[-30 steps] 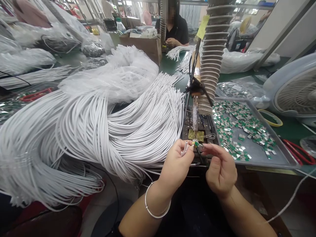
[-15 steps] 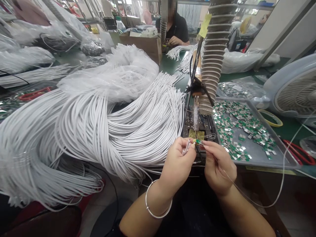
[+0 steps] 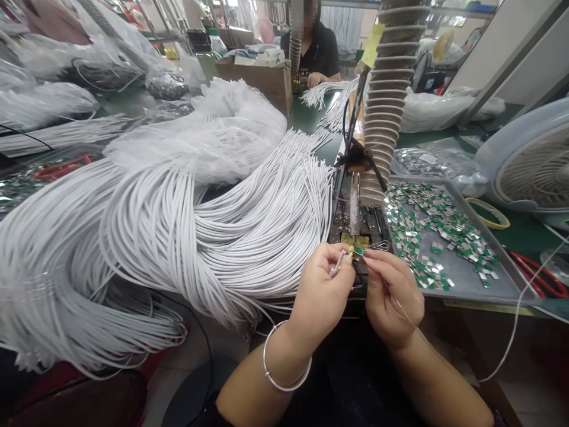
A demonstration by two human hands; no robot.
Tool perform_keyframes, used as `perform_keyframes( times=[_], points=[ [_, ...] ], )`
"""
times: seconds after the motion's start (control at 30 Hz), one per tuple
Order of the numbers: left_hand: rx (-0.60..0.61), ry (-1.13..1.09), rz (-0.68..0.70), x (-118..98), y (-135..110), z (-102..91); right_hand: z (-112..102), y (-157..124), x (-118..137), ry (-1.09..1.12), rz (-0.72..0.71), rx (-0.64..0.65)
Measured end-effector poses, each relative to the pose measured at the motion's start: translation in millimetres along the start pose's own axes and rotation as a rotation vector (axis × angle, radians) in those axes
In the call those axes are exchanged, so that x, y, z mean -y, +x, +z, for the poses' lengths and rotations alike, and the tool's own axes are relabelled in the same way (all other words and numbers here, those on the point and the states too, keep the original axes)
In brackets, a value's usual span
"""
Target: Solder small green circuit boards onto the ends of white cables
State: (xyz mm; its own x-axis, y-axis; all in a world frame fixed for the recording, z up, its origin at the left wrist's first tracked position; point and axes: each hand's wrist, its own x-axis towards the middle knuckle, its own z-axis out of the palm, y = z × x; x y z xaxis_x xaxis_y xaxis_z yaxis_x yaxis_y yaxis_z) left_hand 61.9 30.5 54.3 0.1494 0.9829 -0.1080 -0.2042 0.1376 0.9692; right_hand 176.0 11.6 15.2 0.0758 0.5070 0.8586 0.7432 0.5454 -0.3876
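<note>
Head: hands [image 3: 326, 283] near tray edge [image 3: 480, 295]

green tabletop [image 3: 311, 123], metal shelving [image 3: 448, 11], pale floor [image 3: 231, 338]

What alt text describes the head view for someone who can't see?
A left hand pinching a white cable and a right hand with a thin wire meet at a small green board below a soldering iron. Heaped white cables lie left; a gray tray of boards sits right.

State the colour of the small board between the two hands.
The small board is green; the head view shows it best.
</note>
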Motion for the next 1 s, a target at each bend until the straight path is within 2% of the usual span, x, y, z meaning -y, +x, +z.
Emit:
perform_keyframes(
  times=[0.6, 1.0],
  points=[
    [-0.005, 0.008, 0.016, -5.4, -0.4, 1.2, 0.8, 0.2, 0.6, -0.024, -0.002, -0.017],
    [0.000, 0.044, 0.004, 2.9, -0.3, -1.5, -0.1, -3.2, 0.2, 0.015, 0.052, 0.008]
  ],
)
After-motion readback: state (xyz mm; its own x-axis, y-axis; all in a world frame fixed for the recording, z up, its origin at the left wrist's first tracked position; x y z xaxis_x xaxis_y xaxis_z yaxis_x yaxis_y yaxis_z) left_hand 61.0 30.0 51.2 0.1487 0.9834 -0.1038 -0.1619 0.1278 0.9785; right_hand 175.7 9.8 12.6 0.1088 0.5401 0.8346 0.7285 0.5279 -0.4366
